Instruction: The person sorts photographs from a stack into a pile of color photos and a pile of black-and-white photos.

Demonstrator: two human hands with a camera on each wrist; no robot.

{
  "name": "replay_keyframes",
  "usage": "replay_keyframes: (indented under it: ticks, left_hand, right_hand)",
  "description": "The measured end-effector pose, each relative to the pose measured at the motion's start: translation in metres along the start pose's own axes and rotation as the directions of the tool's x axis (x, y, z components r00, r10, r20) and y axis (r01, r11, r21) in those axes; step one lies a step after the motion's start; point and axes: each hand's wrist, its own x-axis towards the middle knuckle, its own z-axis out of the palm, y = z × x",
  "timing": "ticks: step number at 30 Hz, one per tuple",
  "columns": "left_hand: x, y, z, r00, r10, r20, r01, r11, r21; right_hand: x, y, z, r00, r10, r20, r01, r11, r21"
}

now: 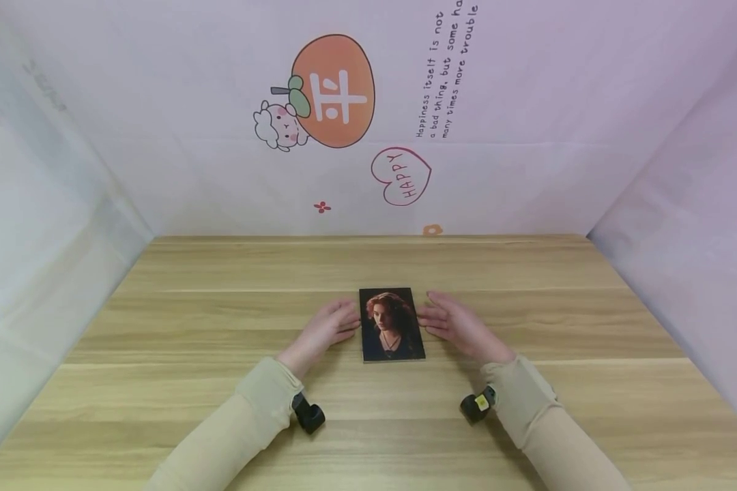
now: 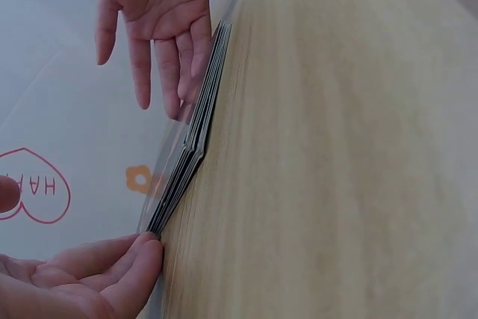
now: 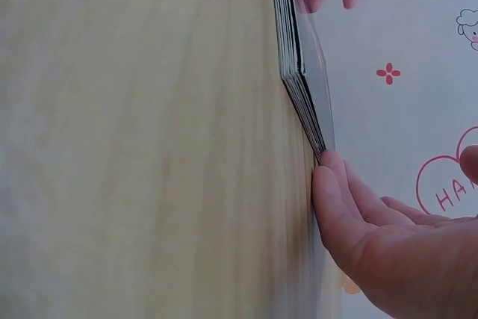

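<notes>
A neat stack of photo cards [image 1: 393,344] lies flat on the wooden table, its top card showing a person in dark clothes on a dark ground. In both wrist views the layered edges of the stack [image 2: 198,128] are seen from the side. My left hand [image 1: 325,327] rests at its left side with fingers extended, fingertips touching the edge. Opposite it, my right hand [image 1: 463,329] has extended fingers at the right edge, and the right wrist view shows its fingertips [image 3: 328,173] against the stack. Neither hand curls round the cards.
The wooden table [image 1: 221,273] ends at a white back wall [image 1: 221,184] printed with an orange fruit, a heart and text. White side walls [image 1: 682,184] stand left and right. A small black camera is strapped on each wrist, over beige sleeves [image 1: 233,423].
</notes>
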Motion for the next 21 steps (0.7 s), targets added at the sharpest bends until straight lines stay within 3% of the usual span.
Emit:
replay_keyframes:
  ticks: [9,15,21]
  left_hand:
    - [-0.0028,0.0023,0.0017,1.0,0.01,0.012,-0.011,0.999,0.04]
    - [-0.0048,0.0041,0.0033,1.0,0.028,0.011,-0.029,0.993,0.119]
    - [-0.0055,0.0042,0.0037,0.999,0.037,-0.019,-0.033,0.987,0.157]
  right_hand:
    - [-0.0003,0.0001,0.0001,1.0,0.004,-0.013,-0.004,1.0,0.012]
    - [-0.0001,0.0012,0.0003,1.0,-0.017,-0.01,0.017,1.0,0.025]
    - [-0.0009,0.0024,0.0001,0.998,-0.001,-0.06,0.001,1.0,-0.014]
